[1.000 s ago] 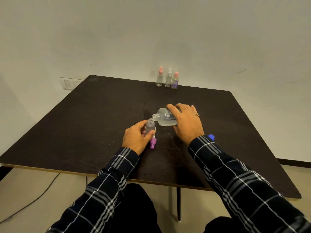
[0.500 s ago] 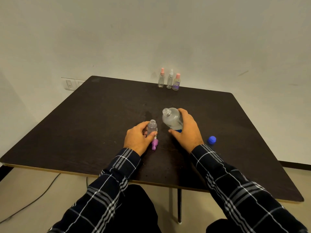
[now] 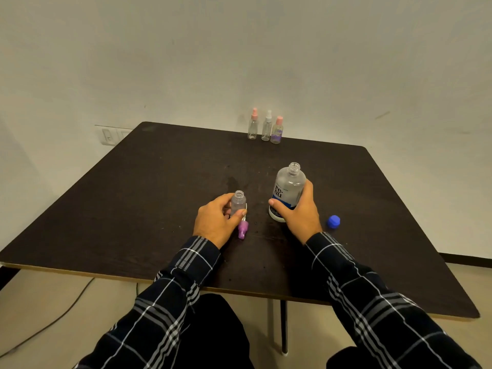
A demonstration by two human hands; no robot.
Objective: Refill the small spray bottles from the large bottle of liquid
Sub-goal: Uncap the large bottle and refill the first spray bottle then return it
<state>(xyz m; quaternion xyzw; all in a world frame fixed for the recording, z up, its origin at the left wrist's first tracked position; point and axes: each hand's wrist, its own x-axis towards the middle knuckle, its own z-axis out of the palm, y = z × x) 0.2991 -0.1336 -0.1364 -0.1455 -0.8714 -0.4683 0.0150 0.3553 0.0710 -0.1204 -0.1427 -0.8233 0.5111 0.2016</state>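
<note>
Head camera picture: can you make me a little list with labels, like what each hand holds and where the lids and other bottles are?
left hand: grips the small bottle, upright on the table, top off
right hand: grips the large bottle, upright on the table, cap off
purple spray top: lies on the table beside the left hand
blue cap: on the table, right of the right hand
three capped bottles: in a row at the far edge
table: dark

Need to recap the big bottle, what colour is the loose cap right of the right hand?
Blue; the cap shows best in the head view.
</note>
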